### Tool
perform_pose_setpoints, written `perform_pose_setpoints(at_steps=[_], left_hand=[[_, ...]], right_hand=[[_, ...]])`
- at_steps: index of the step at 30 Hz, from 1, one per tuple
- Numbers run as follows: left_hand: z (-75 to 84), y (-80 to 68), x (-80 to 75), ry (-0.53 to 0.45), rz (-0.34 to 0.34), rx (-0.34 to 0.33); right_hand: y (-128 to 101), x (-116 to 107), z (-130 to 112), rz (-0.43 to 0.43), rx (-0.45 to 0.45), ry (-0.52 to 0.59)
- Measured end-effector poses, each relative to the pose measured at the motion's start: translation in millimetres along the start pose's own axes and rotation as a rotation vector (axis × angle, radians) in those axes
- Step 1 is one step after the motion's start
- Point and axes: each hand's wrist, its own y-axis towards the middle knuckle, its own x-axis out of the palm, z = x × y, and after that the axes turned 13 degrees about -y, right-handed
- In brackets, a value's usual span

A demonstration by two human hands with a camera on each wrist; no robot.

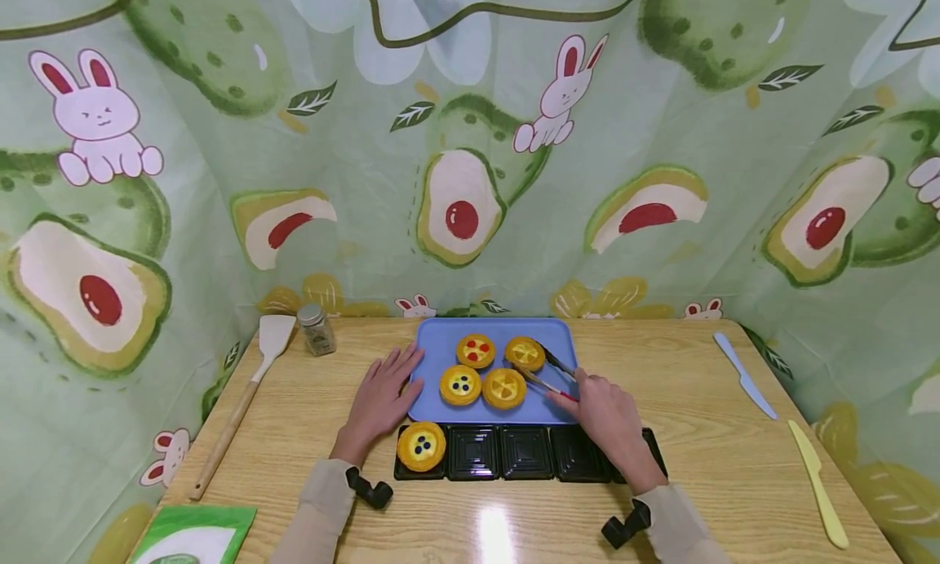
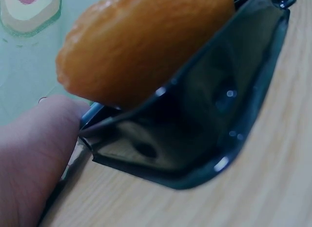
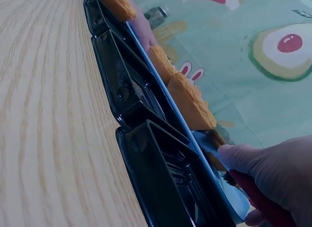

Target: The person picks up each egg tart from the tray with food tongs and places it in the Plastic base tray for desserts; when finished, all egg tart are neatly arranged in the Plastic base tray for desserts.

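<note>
Markings on the shaker [image 1: 317,330] are too small for us to read, and we see only part of the green packet [image 1: 194,533] at the near left of the surface [image 1: 698,393]. In the head view, the right hand [image 1: 608,413] has its fingers wrapped round the tongs [image 1: 545,383]; their tips stand at either side of the far-right tart [image 1: 525,353] on the blue tray [image 1: 441,335], though we cannot tell how firmly they meet it. The left hand [image 1: 382,397] is released, its fingers laid out at the tray's left edge. From here we make out the toppings: yellow on the far-right tart and near-right tart [image 1: 504,389], red on the far-left tart [image 1: 476,352], dark blue on the near-left tart [image 1: 460,385]. Another blue-topped tart [image 1: 422,446] sits in the leftmost compartment of the black box [image 1: 526,454].

The left wrist view gives us what the head view hides: that tart's browned side, rising above the box's rim, with the hand just beside a corner. The right wrist view shows us the compartments side-on and the tongs' red handle in the grasp.
</note>
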Motion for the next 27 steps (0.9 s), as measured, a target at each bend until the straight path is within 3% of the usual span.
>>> perform_pose_setpoints(at_steps=[27], left_hand=[[-0.3, 0.1, -0.4, 0.004, -0.003, 0.002]], right_hand=[[0, -2, 10, 0.019, -0.035, 0.059]])
